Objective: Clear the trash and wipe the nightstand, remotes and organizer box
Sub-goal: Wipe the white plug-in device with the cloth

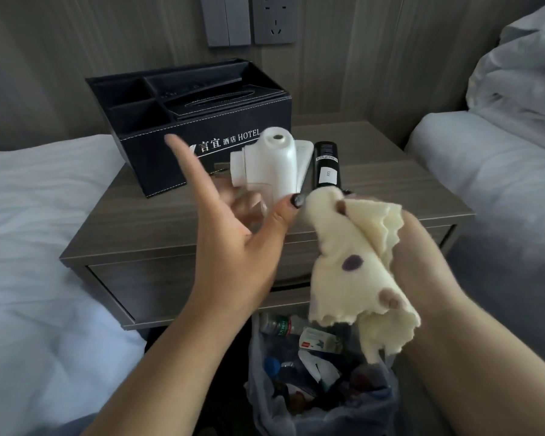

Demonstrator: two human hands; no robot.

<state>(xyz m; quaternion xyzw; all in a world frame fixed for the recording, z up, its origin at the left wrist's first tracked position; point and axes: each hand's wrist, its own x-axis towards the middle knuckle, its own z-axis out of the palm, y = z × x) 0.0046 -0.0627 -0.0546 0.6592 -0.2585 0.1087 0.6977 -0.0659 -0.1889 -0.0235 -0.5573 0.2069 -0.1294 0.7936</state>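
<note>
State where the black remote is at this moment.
In the head view the black remote is near the middle of the nightstand, right of the white remote, its near end wrapped in the cloth.

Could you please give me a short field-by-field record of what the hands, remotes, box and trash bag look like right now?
left hand: raised, forefinger straight, thumb against the white plastic spray-bottle head
right hand: grips the cream cloth with purple and brown dots, wiping the black remote control
white remote control: mostly hidden behind the bottle head
black leather-look hotel organizer box: on the grey wooden nightstand, back left
trash bag: on the floor in front, holds bottles and wrappers
</note>
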